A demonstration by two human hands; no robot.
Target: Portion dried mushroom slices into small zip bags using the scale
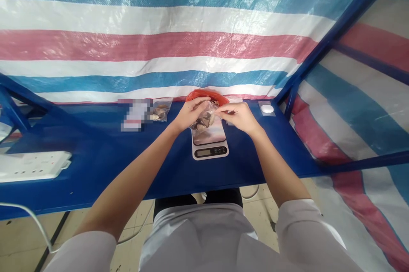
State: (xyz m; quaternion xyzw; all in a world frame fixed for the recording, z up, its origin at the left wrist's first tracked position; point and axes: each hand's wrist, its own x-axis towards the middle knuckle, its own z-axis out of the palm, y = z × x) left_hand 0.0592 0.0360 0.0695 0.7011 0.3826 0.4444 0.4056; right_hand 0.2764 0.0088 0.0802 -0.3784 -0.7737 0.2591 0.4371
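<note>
A clear plastic bag (pixel 203 119) with brown and pale dried pieces in it is held over a digital kitchen scale (pixel 210 152). My left hand (pixel 192 112) grips the bag's upper left side, fingers bent round it. At the bag's top right, my right hand (pixel 238 115) pinches the edge between thumb and fingers. Behind both hands sits an open red plastic bag (pixel 204 93), its contents mostly hidden. The scale's display looks blank or too dim to read.
Left of the hands lie another filled clear bag (pixel 160 110) and a blurred-out packet (pixel 136 115). A white power strip (pixel 35 165) lies at the left of the blue table (pixel 105 153). A white mouse (pixel 267 109) sits at the right, near the blue frame (pixel 290 101).
</note>
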